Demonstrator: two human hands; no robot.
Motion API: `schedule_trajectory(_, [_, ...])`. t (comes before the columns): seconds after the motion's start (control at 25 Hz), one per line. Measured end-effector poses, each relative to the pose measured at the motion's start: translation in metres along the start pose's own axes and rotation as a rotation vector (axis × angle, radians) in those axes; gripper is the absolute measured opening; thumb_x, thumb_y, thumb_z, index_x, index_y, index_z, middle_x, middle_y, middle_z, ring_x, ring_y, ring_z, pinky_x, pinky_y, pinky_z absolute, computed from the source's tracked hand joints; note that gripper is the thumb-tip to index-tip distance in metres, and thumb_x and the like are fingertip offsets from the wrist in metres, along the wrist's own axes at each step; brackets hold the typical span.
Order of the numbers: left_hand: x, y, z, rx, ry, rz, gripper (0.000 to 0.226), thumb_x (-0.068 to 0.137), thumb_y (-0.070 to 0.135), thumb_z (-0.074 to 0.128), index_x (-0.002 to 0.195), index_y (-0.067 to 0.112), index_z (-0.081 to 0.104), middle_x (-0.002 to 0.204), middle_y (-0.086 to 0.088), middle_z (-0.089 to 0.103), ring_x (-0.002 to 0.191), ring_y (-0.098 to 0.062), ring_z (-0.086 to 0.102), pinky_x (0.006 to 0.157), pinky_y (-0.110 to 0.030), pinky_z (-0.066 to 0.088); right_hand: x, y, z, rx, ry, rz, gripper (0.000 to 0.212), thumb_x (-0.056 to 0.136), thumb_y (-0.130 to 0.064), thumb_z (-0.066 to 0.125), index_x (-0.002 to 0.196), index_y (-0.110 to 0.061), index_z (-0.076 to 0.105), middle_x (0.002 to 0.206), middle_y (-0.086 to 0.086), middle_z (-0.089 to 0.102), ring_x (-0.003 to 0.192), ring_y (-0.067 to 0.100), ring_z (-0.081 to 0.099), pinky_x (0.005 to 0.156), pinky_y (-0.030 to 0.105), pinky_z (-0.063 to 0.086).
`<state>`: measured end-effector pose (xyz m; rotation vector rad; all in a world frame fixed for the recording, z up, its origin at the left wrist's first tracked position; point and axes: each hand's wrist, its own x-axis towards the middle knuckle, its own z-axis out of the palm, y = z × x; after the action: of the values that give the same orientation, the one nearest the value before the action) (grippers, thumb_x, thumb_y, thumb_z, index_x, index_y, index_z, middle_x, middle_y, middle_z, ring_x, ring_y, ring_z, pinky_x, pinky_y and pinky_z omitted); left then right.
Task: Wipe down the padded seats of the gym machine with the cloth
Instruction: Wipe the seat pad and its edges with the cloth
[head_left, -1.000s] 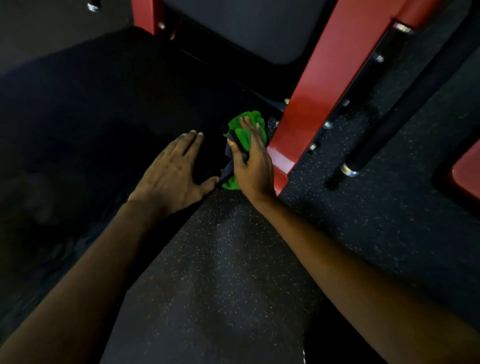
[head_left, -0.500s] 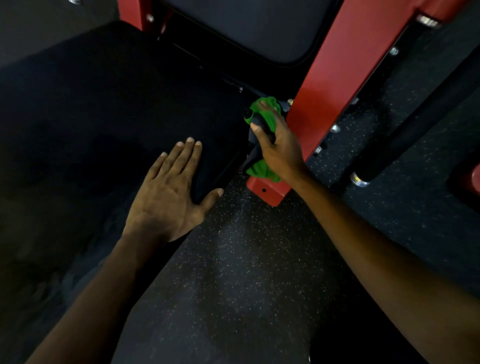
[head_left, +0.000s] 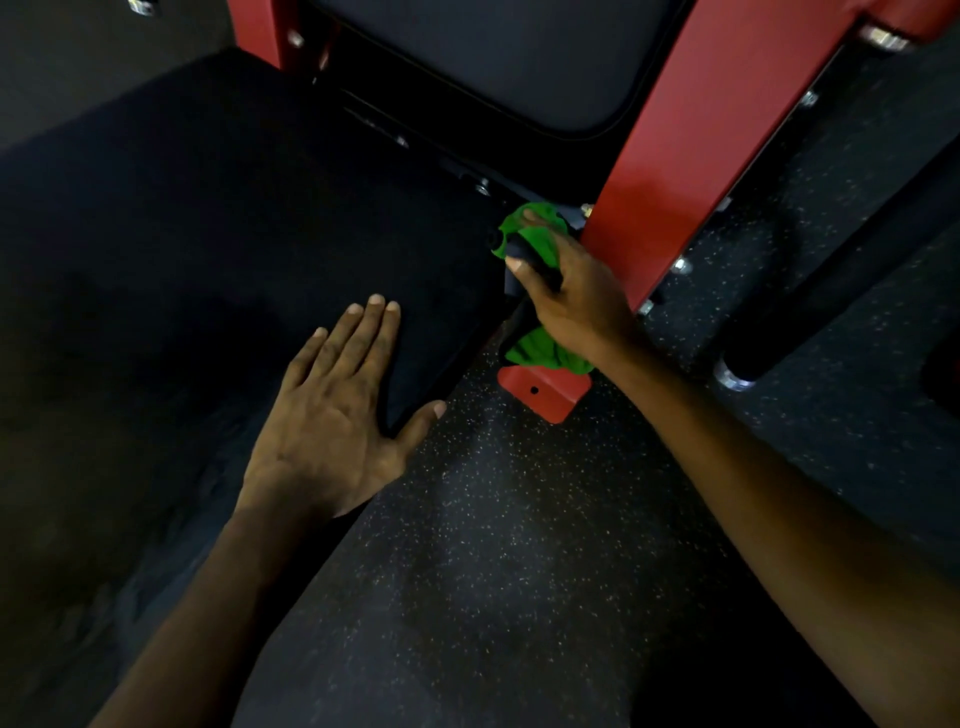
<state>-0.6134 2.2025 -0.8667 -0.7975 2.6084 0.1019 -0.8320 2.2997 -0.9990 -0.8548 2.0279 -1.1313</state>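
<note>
A large black padded seat (head_left: 197, 249) fills the left half of the view. My left hand (head_left: 337, 415) rests flat on its near right edge, fingers straight. My right hand (head_left: 566, 291) grips a green cloth (head_left: 540, 244) wrapped around a dark part at the seat's right corner, beside the red frame post (head_left: 691, 135). A fold of the cloth hangs out below my palm. A second dark pad (head_left: 493, 57) sits at the top, between the red frame members.
Speckled black rubber floor (head_left: 493, 545) covers the lower middle and right. A red foot plate (head_left: 545, 389) with a hole lies under my right wrist. A black bar with a chrome end (head_left: 737, 374) slants across the floor on the right.
My right hand slid the cloth away from me along the seat's corner toward the red post and wrapped it round the dark part. My left hand stayed flat on the pad.
</note>
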Motion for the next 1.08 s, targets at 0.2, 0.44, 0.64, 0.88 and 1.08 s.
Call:
schedule_trajectory(0.2, [0.001, 0.003, -0.002, 0.006, -0.013, -0.001, 0.092, 0.094, 0.079, 0.018, 0.163, 0.021, -0.003, 0.169, 0.007, -0.009, 0.154, -0.004, -0.014, 0.127, -0.032, -0.005, 0.055, -0.016, -0.001, -0.212, -0.007, 0.024, 0.049, 0.101, -0.047, 0.053, 0.143, -0.023, 0.053, 0.142, -0.002, 0.058, 0.131, 0.021, 0.053, 0.099, 0.029, 0.041])
schedule_trajectory(0.44, [0.000, 0.004, -0.005, 0.029, -0.025, -0.007, 0.091, 0.096, 0.076, 0.024, 0.163, 0.020, 0.000, 0.170, 0.004, -0.003, 0.155, -0.007, -0.009, 0.126, -0.031, -0.006, -0.001, -0.020, 0.002, -0.224, -0.051, -0.209, 0.052, 0.099, -0.036, 0.060, 0.147, -0.020, 0.050, 0.154, -0.004, 0.048, 0.146, 0.019, 0.038, 0.111, 0.035, 0.040])
schedule_trajectory(0.64, [0.001, 0.003, -0.003, 0.063, -0.039, -0.012, 0.091, 0.097, 0.074, 0.028, 0.163, 0.017, 0.003, 0.170, 0.003, -0.001, 0.156, -0.008, -0.008, 0.126, -0.034, -0.003, 0.061, -0.036, 0.014, -0.263, -0.112, -0.227, 0.046, 0.097, -0.030, 0.063, 0.140, -0.015, 0.058, 0.149, 0.000, 0.054, 0.142, 0.021, 0.045, 0.115, 0.042, 0.039])
schedule_trajectory(0.88, [0.001, 0.001, 0.000, 0.071, -0.050, 0.001, 0.090, 0.098, 0.073, 0.027, 0.163, 0.014, 0.008, 0.171, 0.000, 0.004, 0.157, -0.012, -0.001, 0.126, -0.039, 0.005, 0.048, -0.042, 0.004, -0.288, -0.145, -0.152, 0.050, 0.098, -0.035, 0.062, 0.146, -0.022, 0.052, 0.152, -0.006, 0.050, 0.142, 0.014, 0.044, 0.113, 0.035, 0.040])
schedule_trajectory(1.08, [0.002, 0.000, 0.003, 0.082, -0.052, 0.006, 0.089, 0.099, 0.071, 0.029, 0.163, 0.012, 0.010, 0.171, -0.002, 0.004, 0.157, -0.015, 0.001, 0.124, -0.042, 0.010, 0.038, -0.050, -0.001, -0.319, -0.110, -0.097, 0.050, 0.099, -0.033, 0.062, 0.147, -0.023, 0.050, 0.152, -0.006, 0.050, 0.139, 0.012, 0.046, 0.108, 0.021, 0.034])
